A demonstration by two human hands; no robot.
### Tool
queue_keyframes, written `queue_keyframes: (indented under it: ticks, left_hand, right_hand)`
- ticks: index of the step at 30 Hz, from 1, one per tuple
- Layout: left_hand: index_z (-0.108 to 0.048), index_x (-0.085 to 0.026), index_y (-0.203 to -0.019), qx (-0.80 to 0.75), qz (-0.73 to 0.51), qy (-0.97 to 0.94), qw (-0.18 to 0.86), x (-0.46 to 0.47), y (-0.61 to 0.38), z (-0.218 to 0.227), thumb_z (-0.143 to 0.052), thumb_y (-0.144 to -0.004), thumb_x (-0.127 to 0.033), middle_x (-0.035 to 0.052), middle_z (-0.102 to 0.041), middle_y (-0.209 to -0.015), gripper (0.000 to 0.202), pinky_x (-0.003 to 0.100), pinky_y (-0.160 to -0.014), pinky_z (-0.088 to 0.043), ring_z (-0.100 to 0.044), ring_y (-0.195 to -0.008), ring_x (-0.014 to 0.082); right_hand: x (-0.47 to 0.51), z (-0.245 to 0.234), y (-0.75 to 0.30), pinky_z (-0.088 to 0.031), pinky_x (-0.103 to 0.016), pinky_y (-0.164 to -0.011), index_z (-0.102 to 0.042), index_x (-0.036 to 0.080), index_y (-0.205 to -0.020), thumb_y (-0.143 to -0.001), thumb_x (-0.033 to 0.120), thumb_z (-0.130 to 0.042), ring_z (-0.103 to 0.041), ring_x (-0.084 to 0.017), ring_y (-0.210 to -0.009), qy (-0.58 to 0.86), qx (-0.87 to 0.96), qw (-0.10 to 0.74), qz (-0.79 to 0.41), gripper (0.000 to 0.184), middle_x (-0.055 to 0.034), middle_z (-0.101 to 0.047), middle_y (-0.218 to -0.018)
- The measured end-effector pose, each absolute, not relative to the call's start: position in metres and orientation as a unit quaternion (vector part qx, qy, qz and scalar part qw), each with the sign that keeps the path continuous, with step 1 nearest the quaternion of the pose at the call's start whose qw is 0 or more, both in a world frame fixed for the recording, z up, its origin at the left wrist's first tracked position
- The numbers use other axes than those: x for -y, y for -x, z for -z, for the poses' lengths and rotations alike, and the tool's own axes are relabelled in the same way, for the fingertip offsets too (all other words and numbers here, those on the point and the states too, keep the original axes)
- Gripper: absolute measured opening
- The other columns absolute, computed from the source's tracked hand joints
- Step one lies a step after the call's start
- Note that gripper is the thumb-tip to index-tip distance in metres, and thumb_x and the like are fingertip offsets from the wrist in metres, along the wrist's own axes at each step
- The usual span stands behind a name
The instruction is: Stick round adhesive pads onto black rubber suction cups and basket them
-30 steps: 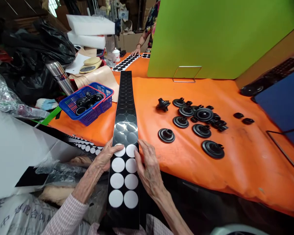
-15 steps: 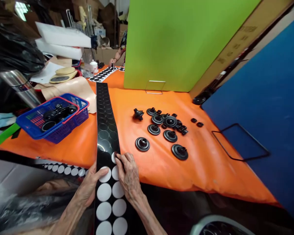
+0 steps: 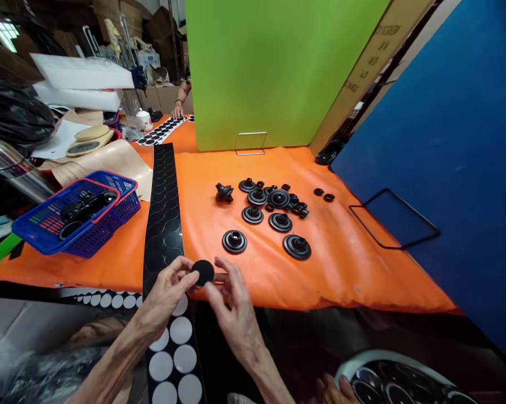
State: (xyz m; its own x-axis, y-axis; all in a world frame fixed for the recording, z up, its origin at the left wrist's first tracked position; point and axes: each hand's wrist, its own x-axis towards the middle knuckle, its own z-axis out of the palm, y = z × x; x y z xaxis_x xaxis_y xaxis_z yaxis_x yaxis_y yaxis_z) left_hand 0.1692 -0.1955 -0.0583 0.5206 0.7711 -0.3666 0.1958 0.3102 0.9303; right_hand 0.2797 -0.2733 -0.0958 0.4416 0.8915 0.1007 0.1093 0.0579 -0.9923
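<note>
1. One black disc (image 3: 203, 272), at the centre of view, is held up just right of the long black strip (image 3: 162, 235), apparently lifted so both hands can work on it.
2. Left hand (image 3: 165, 294): the grip is closed, with thumb and fingers pinching the disc's left rim, and seems to carry its weight.
3. Right hand (image 3: 234, 314): the grip is half open, with fingertips at the disc's lower right rim. Whether they hold it or only steady it cannot be told.
4. Strip, running from 6 to 12 o'clock: white discs (image 3: 180, 330) fill the near end and dark glossy discs the far end. It lies flat on the orange-covered surface (image 3: 341, 269), which keeps its rows within easy reach.
5. Some twenty black moulded flanged parts (image 3: 278, 198), at 2 o'clock, lie spread out, seemingly so each stays visible.
6. Nested blue plastic baskets (image 3: 70, 216), at 9 o'clock, contain more black parts.
7. A co-worker's hand (image 3: 177, 112), near 12 o'clock, rests beside a second sheet of black discs (image 3: 157, 132).
</note>
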Motion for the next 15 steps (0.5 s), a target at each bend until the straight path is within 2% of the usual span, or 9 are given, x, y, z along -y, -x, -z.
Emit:
queue_keyframes:
  ticks: [1,3,5,7,9,11,13,15]
  left_hand:
    - [-0.058,-0.019,-0.082,-0.433,-0.187,-0.583,0.662,0.192,-0.176,0.057,-0.068,-0.072,-0.049,0.0000,-0.059,-0.071,0.033,0.024,-0.064,-0.043,-0.055,-0.064,0.0136]
    - [-0.064,-0.020,-0.086,-0.434,-0.165,-0.679,0.569,0.181,-0.190,0.055,-0.063,-0.077,-0.049,0.0036,-0.061,-0.081,0.031,0.028,-0.066,-0.045,-0.055,-0.064,0.0148]
    - [-0.068,-0.021,-0.092,-0.446,-0.202,-0.757,0.432,0.164,-0.208,0.056,-0.059,-0.080,-0.046,0.0061,-0.061,-0.094,0.029,0.032,-0.073,-0.046,-0.053,-0.064,0.0148]
    - [-0.068,-0.021,-0.100,-0.419,-0.235,-0.798,0.362,0.147,-0.231,0.063,-0.059,-0.081,-0.040,0.0074,-0.058,-0.102,0.029,0.035,-0.084,-0.044,-0.053,-0.069,0.0161]
    - [-0.067,-0.021,-0.104,-0.343,-0.212,-0.824,0.398,0.132,-0.253,0.075,-0.068,-0.073,-0.034,0.0072,-0.059,-0.101,0.034,0.038,-0.091,-0.042,-0.055,-0.081,0.0207]
    - [-0.068,-0.022,-0.095,-0.289,-0.193,-0.826,0.443,0.123,-0.271,0.087,-0.074,-0.066,-0.026,0.0063,-0.060,-0.096,0.030,0.039,-0.096,-0.039,-0.054,-0.095,0.0253]
    - [-0.067,-0.022,-0.085,-0.288,-0.195,-0.816,0.461,0.120,-0.279,0.092,-0.070,-0.069,-0.024,0.0056,-0.061,-0.090,0.017,0.039,-0.096,-0.039,-0.053,-0.097,0.0258]
    - [-0.063,-0.022,-0.088,-0.311,-0.196,-0.758,0.539,0.120,-0.275,0.089,-0.064,-0.077,-0.030,0.0050,-0.062,-0.086,0.014,0.038,-0.088,-0.045,-0.057,-0.088,0.0227]
  right_hand:
    - [0.273,0.098,-0.285,-0.056,-0.030,-0.075,-0.058,0.020,-0.100,-0.087,0.035,-0.055,-0.064,-0.017,-0.086,0.607,0.364,0.612,-0.352,0.020,-0.0062,-0.064,-0.098]
    - [0.273,0.102,-0.297,-0.052,-0.026,-0.067,-0.056,0.020,-0.083,-0.087,0.042,-0.054,-0.059,-0.014,-0.070,0.620,0.287,0.640,-0.352,0.023,0.0001,-0.060,-0.076]
    - [0.276,0.103,-0.308,-0.049,-0.024,-0.065,-0.055,0.020,-0.078,-0.085,0.046,-0.057,-0.054,-0.012,-0.066,0.635,0.247,0.661,-0.314,0.026,0.0027,-0.055,-0.070]
    - [0.281,0.103,-0.316,-0.048,-0.024,-0.066,-0.057,0.020,-0.081,-0.084,0.047,-0.058,-0.054,-0.012,-0.067,0.643,0.235,0.664,-0.301,0.027,0.0026,-0.056,-0.073]
    - [0.288,0.102,-0.321,-0.048,-0.025,-0.070,-0.060,0.021,-0.083,-0.084,0.048,-0.059,-0.056,-0.013,-0.071,0.642,0.244,0.651,-0.323,0.027,0.0016,-0.057,-0.077]
    - [0.297,0.101,-0.325,-0.049,-0.025,-0.071,-0.061,0.021,-0.085,-0.085,0.047,-0.058,-0.057,-0.014,-0.072,0.643,0.255,0.634,-0.347,0.027,0.0011,-0.059,-0.077]
    - [0.305,0.101,-0.330,-0.049,-0.026,-0.070,-0.062,0.021,-0.086,-0.086,0.047,-0.056,-0.057,-0.015,-0.070,0.658,0.268,0.611,-0.348,0.027,0.0008,-0.060,-0.076]
    - [0.313,0.100,-0.336,-0.049,-0.026,-0.069,-0.063,0.021,-0.088,-0.087,0.045,-0.054,-0.059,-0.016,-0.073,0.682,0.297,0.586,-0.321,0.026,-0.0005,-0.061,-0.079]
